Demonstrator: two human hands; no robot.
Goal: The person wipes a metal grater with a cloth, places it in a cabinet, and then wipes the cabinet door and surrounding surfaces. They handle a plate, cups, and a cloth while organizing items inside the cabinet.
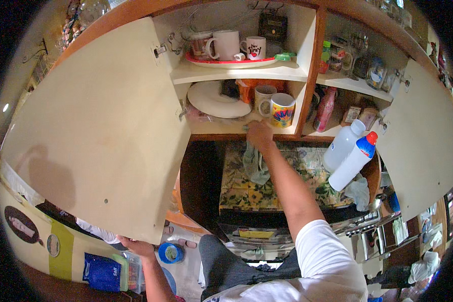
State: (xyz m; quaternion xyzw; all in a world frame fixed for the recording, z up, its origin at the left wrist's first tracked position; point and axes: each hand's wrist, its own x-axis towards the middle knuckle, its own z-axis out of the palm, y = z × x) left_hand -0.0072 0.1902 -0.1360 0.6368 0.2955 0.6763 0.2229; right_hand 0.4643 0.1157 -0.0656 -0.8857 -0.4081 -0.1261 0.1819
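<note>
My right hand (259,135) is closed around a pale green cloth (256,166), most of which hangs below the lower shelf (219,127) of an open wall cabinet. Just beyond the fingers stand a colourful printed mug (282,111) and a pale mug (264,94). To their left, a large white oval plate (215,100) leans at the back, with something dark before it. My left hand (137,246) grips the bottom edge of the cream cabinet door (98,132), which is swung out to the left. Part of its fingers is hidden.
Overhead, a red-rimmed tray (230,63) carries several mugs. A white bottle (343,145) and a red-capped spray can (354,162) stand on the flower-patterned surface (241,188). Another cabinet door (422,143) hangs open at right. A blue bucket (170,253) sits on the floor.
</note>
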